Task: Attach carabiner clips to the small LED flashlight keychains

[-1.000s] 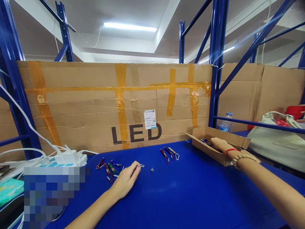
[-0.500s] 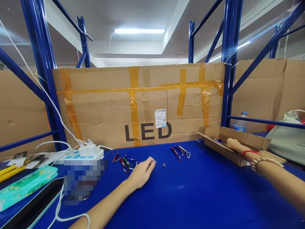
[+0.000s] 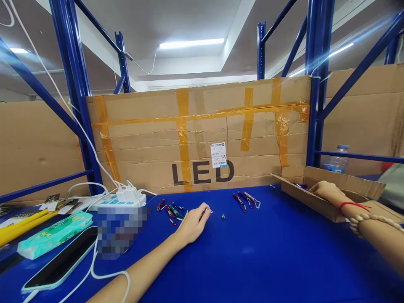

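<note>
Tabletop [image 3: 246, 261]: glossy blue, backed along the far edge by taped cardboard [image 3: 148, 155].
Room: framed by blue posts [image 3: 316, 84], lit by a ceiling tube [image 3: 192, 43].
Left hand [image 3: 193, 224]: resting mid-tabletop, thumb and fingers pinched on a held clip [image 3: 202, 215].
Right hand [image 3: 328, 192]: dipped into an open box [image 3: 309, 200] toward the far right corner; cannot tell how far open or whether holding anything.
Loose clips [image 3: 169, 213]: bunched left of the left hand, with three more [image 3: 245, 197] near the far edge.
Metal bit [image 3: 223, 216]: just right of the left hand, too small to identify.
Hidden: held clip, mostly behind fingers; box contents, barely showing; patch [image 3: 121, 233] by the power strip [image 3: 110, 202], pixelated; bag [image 3: 394, 181], cut off at right.
Writing: "LED" in black on the cardboard; white label [image 3: 219, 155] overlapping the D, printed too small to read.
</note>
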The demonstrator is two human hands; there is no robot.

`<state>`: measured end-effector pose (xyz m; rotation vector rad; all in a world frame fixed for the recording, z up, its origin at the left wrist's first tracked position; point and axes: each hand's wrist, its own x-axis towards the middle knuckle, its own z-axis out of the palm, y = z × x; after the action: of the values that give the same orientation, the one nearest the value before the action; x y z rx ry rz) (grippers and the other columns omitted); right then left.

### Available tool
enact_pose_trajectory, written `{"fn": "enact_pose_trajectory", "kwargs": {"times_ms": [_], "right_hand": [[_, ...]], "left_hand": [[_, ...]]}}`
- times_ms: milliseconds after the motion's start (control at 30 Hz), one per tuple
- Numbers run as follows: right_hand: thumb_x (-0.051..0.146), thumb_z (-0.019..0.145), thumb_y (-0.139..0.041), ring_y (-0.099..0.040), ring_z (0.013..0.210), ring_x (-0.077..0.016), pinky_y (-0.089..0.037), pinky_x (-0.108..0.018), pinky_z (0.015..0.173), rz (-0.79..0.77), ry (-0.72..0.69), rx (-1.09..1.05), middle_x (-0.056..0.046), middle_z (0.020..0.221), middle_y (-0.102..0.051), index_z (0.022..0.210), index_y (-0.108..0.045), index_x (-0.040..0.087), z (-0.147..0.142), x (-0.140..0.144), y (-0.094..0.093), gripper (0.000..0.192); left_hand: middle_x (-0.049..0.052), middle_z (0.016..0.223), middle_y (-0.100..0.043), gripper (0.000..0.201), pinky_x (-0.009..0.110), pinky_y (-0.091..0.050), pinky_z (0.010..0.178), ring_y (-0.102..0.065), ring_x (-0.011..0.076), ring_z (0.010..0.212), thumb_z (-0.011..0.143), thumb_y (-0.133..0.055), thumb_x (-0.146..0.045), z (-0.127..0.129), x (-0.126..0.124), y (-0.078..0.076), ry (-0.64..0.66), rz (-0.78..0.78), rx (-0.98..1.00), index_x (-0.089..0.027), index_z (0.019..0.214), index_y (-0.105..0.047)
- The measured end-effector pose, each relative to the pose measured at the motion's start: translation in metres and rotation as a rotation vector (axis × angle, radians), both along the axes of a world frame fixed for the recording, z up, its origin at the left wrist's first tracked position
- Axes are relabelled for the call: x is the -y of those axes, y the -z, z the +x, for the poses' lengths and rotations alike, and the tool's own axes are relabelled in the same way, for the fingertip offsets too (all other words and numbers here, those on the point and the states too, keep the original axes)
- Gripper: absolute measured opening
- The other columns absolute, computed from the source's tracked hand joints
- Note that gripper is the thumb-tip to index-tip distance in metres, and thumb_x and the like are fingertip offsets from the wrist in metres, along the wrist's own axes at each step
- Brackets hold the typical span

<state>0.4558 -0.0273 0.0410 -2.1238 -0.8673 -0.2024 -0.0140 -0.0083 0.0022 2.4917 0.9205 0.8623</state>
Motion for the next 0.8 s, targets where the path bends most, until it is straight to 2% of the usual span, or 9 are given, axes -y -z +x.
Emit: {"fn": "enact_pose_trajectory", "kwargs": {"times_ms": [100,167,233,300,400,467,600,700,800], "right_hand": [[0.011,0.064,-0.071,-0.051,0.059,-0.0199,-0.028,-0.033,0.055,0.074,0.023,0.084,-0.016,0.070,-0.061,0.072,-0.071,0.010,-0.017,0.009,-0.010,0.008],[0.017,0.078,-0.059,-0.053,0.082,-0.0234,-0.030,-0.034,0.063,0.211,-0.007,0.186,-0.019,0.099,-0.060,0.098,-0.068,0.012,-0.035,0.012,-0.018,0.023],[0.019,0.085,-0.050,-0.050,0.096,-0.0246,-0.031,-0.034,0.070,0.352,-0.040,0.241,-0.020,0.109,-0.056,0.111,-0.062,0.010,-0.059,0.010,-0.025,0.030],[0.022,0.086,-0.047,-0.051,0.093,-0.0234,-0.034,-0.032,0.074,0.461,-0.143,0.260,-0.019,0.104,-0.058,0.107,-0.064,0.010,-0.091,0.002,-0.028,0.030],[0.032,0.081,-0.054,-0.054,0.074,-0.0182,-0.039,-0.030,0.072,0.564,-0.398,0.223,-0.011,0.091,-0.064,0.093,-0.068,0.013,-0.156,-0.018,-0.023,0.026],[0.039,0.080,-0.054,-0.055,0.068,-0.0151,-0.043,-0.028,0.069,0.606,-0.589,0.156,-0.007,0.090,-0.065,0.091,-0.068,0.015,-0.206,-0.032,-0.015,0.029],[0.041,0.077,-0.053,-0.060,0.072,-0.0165,-0.048,-0.026,0.066,0.594,-0.887,-0.029,-0.008,0.083,-0.067,0.087,-0.067,0.013,-0.289,-0.048,0.009,0.033],[0.038,0.074,-0.054,-0.062,0.079,-0.0187,-0.049,-0.028,0.071,0.524,-1.031,-0.127,-0.008,0.088,-0.067,0.092,-0.068,0.014,-0.317,-0.046,0.031,0.033],[0.041,0.075,-0.053,-0.063,0.076,-0.0194,-0.049,-0.030,0.073,0.449,-1.091,-0.208,-0.009,0.084,-0.067,0.087,-0.068,0.013,-0.320,-0.037,0.045,0.034]], "left_hand": [[-0.003,0.059,-0.043,0.024,0.021,-0.030,0.056,-0.042,0.0122,0.055,0.093,-0.026,-0.037,-0.001,0.000,0.001,-0.014,0.009,0.010,-0.020,0.085,-0.042],[-0.003,0.060,-0.044,0.023,0.021,-0.031,0.057,-0.044,0.0126,0.057,0.093,-0.027,-0.036,-0.001,0.000,0.001,-0.021,0.014,0.009,-0.020,0.086,-0.042],[-0.003,0.061,-0.046,0.022,0.021,-0.032,0.059,-0.046,0.0132,0.059,0.093,-0.027,-0.036,-0.001,0.000,0.000,-0.032,0.019,0.006,-0.020,0.086,-0.041],[-0.002,0.062,-0.047,0.022,0.022,-0.032,0.059,-0.048,0.0141,0.061,0.093,-0.027,-0.035,0.000,0.000,0.000,-0.053,0.025,0.001,-0.020,0.085,-0.041],[-0.001,0.065,-0.049,0.020,0.023,-0.033,0.060,-0.050,0.0154,0.064,0.093,-0.028,-0.033,0.001,0.000,-0.001,-0.100,0.039,-0.009,-0.021,0.086,-0.042],[-0.001,0.067,-0.051,0.019,0.023,-0.033,0.062,-0.052,0.0161,0.066,0.093,-0.029,-0.033,0.001,0.000,-0.001,-0.144,0.053,-0.011,-0.021,0.087,-0.042],[0.001,0.076,-0.055,0.018,0.025,-0.034,0.064,-0.054,0.0183,0.074,0.093,-0.032,-0.035,0.001,-0.003,0.002,-0.251,0.074,-0.012,-0.021,0.092,-0.045],[0.002,0.082,-0.057,0.018,0.026,-0.035,0.066,-0.055,0.0201,0.081,0.093,-0.034,-0.034,0.001,-0.008,0.006,-0.311,0.078,-0.014,-0.021,0.094,-0.047],[0.003,0.081,-0.057,0.020,0.026,-0.037,0.068,-0.056,0.0198,0.081,0.093,-0.034,-0.035,0.001,-0.012,0.009,-0.336,0.064,-0.014,-0.021,0.095,-0.048]]}}
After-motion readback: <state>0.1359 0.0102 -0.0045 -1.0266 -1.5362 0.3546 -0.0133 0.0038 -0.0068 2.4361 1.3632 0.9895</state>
